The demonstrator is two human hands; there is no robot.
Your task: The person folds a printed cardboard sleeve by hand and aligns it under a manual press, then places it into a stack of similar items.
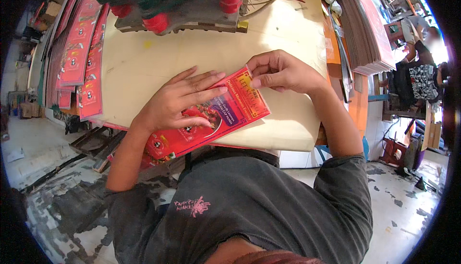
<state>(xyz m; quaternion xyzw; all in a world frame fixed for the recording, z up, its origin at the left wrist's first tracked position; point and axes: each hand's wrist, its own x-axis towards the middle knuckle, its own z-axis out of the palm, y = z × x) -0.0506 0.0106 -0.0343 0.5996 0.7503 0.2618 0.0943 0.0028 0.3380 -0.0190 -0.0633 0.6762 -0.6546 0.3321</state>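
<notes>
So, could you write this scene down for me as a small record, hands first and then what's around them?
Left hand: spread flat across a long, flat, red printed sheet
Right hand: thumb and fingers at the sheet's upper right corner; firmness of grip unclear
Work surface: smooth, cream-coloured tabletop
Far side: dark machine with round red knobs
Left side: stacked long red printed sheets
Right side: thick, brown-edged stack of flat sheets
Clothing: dark grey, short-sleeved shirt

Bright light glares on the counter beyond the right grip, while fisheye distortion bends edges toward the dark rim.
</notes>
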